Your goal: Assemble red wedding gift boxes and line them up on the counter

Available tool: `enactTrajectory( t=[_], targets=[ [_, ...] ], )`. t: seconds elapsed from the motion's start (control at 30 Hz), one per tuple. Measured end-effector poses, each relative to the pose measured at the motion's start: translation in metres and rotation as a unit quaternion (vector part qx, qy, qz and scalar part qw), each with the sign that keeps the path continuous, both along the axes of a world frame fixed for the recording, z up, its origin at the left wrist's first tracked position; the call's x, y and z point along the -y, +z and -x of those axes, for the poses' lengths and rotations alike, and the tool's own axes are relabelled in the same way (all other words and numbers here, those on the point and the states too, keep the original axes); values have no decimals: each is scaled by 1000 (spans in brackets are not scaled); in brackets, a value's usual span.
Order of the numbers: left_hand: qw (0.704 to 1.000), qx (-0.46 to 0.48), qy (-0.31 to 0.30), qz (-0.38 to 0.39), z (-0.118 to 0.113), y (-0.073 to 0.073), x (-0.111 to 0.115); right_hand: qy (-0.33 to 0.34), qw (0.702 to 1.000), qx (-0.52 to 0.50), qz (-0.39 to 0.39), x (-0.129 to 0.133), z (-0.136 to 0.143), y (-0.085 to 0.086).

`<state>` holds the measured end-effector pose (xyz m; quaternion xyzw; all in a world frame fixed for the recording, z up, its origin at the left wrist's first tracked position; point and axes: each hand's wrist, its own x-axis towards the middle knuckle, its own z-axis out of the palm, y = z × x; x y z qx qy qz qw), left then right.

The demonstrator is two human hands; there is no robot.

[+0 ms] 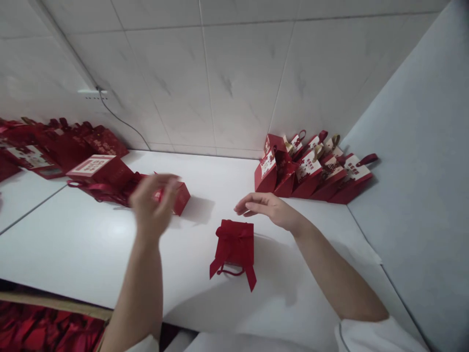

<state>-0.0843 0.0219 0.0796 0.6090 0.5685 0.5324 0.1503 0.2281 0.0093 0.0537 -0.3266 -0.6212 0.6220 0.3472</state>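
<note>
Your right hand [266, 208], empty, its fingers loosely curled, hovers just beyond the bow-tied red bag [240, 252]; your left hand [154, 203], blurred, is left of the bag, and I cannot tell whether it grips anything. The white desk [91, 239] carries the bag, with gift boxes [311, 171] beyond it to the right, a red box [182, 199] leftward and a ribbon bow [234, 233] on top.

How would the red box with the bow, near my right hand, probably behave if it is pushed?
The red box would probably keep its shape: its edges look straight. Its flat sides suggest sliding on the table rather than rolling. The bow may flop, as its tails spread loose.
</note>
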Motion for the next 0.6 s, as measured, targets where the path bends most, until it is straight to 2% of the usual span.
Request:
enactTrajectory(
  t=[0.07,0.13,0.2,0.3,0.43,0.6],
  targets=[
    [979,-81,-175,70,-34,-18,9,-37,998,56,-16,4,-12,-11],
    [944,-115,-273,145,-52,-33,14,-31,995,90,-6,6,-18,-19],
    [915,-122,-333,192,-55,-43,16,-5,994,112,17,8,-18,-24],
    [893,-117,-378,213,-48,-51,16,36,989,141,12,13,-13,-28],
    [883,-109,-388,240,-44,-57,19,58,983,170,-24,20,-11,-28],
    [868,-65,-429,243,-48,-60,22,94,983,159,-13,22,-16,-25]
  ],
)
